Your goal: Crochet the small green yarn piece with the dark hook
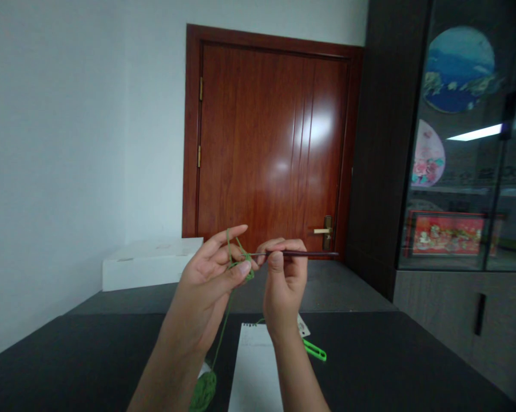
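My left hand [213, 269] is raised in front of me, pinching a small green crocheted piece [246, 270] between thumb and fingers, with green yarn [223, 326] looped over the forefinger and trailing down to a green yarn ball [203, 391] on the dark table [391, 360]. My right hand [284, 283] is closed on a dark crochet hook [301, 253] that lies level, its tip at the green piece.
A white paper sheet [255, 372] lies on the table below my hands, with a bright green plastic tool [314, 349] and a small tag beside it. A white box [149, 262] stands at the back left. Behind are a wooden door [269, 143] and a glass cabinet [468, 149].
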Demonstrator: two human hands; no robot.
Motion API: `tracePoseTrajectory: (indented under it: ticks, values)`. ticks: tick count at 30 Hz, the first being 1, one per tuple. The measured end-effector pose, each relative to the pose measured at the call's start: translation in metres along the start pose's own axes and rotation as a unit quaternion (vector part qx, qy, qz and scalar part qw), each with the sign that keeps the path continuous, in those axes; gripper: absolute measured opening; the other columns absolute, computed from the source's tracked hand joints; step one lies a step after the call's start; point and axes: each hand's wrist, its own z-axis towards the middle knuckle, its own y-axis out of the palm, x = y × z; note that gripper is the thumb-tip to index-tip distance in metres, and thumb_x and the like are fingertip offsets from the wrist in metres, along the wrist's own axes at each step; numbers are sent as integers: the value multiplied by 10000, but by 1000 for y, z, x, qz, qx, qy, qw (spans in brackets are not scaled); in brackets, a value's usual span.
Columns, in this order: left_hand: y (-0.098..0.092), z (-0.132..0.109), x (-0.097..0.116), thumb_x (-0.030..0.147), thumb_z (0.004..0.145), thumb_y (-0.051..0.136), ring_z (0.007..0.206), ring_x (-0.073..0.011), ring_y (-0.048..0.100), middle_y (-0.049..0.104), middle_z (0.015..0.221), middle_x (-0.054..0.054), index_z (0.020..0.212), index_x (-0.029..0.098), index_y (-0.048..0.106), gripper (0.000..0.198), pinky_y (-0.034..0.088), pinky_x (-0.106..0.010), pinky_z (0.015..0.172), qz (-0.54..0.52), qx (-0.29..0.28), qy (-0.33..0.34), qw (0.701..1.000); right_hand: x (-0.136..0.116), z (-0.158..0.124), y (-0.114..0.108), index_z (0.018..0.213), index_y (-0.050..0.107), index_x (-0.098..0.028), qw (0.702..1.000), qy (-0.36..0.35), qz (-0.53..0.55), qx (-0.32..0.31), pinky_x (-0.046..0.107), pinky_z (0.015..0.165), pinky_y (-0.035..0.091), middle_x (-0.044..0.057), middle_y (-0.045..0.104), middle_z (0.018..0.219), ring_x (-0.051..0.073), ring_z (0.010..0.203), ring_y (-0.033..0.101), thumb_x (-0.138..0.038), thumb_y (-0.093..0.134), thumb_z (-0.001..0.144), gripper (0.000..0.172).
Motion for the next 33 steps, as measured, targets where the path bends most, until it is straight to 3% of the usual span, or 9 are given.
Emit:
tracePoseTrajectory:
  ticks: [14, 22, 28, 33]
  values:
    - [8, -2, 2, 88, 731, 798, 804, -147, 655, 647, 795, 19, 1310, 191, 598, 621, 532, -270, 853, 14, 23, 39, 999, -6, -6, 12, 909, 551, -241, 996, -8, -29, 85, 251, 630, 495, -28, 561, 812, 99, 658, 572, -252, 604, 958, 73]
    - [7, -2, 3, 110, 715, 806, 770, -152, 644, 656, 771, 9, 1318, 175, 590, 644, 516, -280, 821, 26, 26, 31, 999, -5, -2, 6, 895, 519, -239, 997, 1, -1, 82, 252, 612, 465, -40, 543, 759, 96, 616, 535, -267, 576, 974, 102]
    - [0, -1, 4, 98, 723, 787, 716, -137, 619, 660, 766, -22, 1307, 135, 605, 613, 482, -208, 645, -12, -2, -13, 1000, -7, -3, 4, 878, 519, -232, 996, 19, 5, 92, 253, 619, 439, -38, 532, 752, 95, 616, 510, -282, 575, 973, 121]
    - [-7, 2, 2, 81, 710, 792, 676, -116, 594, 644, 764, -26, 1240, 126, 666, 546, 459, -179, 585, -56, -20, -40, 997, -9, -2, 5, 845, 487, -235, 992, 63, 26, 101, 252, 605, 408, -49, 496, 690, 106, 603, 465, -345, 589, 956, 186]
